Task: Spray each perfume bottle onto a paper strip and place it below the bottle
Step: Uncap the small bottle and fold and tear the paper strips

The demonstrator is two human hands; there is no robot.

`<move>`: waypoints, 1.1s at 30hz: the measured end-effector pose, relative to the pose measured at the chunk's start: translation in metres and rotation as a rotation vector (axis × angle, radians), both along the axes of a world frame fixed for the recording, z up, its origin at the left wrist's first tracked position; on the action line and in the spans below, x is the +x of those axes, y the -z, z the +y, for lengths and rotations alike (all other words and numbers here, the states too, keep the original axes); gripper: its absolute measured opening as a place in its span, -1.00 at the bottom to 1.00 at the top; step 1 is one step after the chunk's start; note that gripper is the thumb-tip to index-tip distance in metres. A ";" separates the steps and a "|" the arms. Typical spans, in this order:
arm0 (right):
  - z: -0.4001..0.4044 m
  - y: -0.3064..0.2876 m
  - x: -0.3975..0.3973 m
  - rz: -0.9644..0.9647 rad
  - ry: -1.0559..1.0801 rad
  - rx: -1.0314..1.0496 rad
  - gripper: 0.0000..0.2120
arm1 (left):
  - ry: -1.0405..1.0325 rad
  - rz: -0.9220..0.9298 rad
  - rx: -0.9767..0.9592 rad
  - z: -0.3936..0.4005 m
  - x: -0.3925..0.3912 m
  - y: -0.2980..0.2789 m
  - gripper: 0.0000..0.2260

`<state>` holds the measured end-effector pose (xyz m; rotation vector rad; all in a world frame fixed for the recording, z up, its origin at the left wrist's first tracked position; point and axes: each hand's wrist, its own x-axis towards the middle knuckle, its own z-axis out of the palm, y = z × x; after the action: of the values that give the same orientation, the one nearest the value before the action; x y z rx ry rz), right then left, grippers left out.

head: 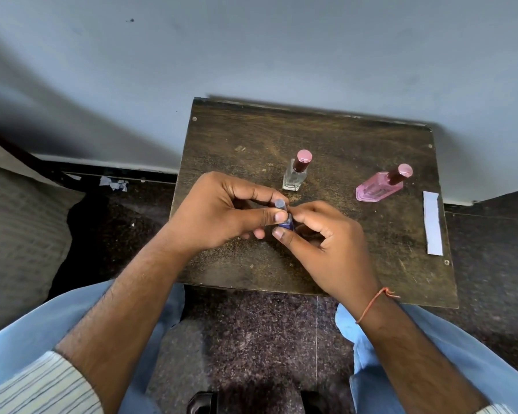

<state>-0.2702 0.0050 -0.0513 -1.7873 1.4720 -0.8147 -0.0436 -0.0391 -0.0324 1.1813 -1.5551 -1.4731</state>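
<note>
Both hands are in on the blue bottle (285,225), mid-table, just in front of the clear bottle (295,175). My left hand (222,215) has its finger and thumb curled round the pale cap (279,203) at the top; my right hand (326,237) pinches the blue body below it, thumb on the near side. So each hand is clamped on its own end of the same bottle.

The bottle's long axis runs up and slightly away from me, cap on the far end. That's the line that matters: I judge the cap has to come off along it, left hand drawing up and away while the right holds the body. Whether the cap has already parted from the neck, I can't tell; fingers hide the joint.

The pink bottle (379,186) leans well off to the right, cap on. The paper strip (432,224) lies at the table's (251,138) right edge, long axis toward me, nearer the right hand. That hand looks best placed to fetch it once spraying is due.
</note>
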 end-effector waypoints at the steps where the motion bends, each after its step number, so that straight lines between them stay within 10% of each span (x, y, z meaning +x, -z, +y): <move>1: 0.000 0.001 -0.001 -0.003 0.004 -0.005 -0.79 | -0.002 0.002 0.015 0.001 -0.001 -0.001 -0.78; 33: 0.000 -0.002 -0.013 0.015 -0.050 0.025 -0.83 | 0.031 -0.088 0.058 0.002 -0.008 -0.020 -0.82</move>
<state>-0.2836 0.0048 -0.0488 -1.8083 1.4351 -0.7558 -0.0512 -0.0367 -0.0122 1.2761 -1.6053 -1.5133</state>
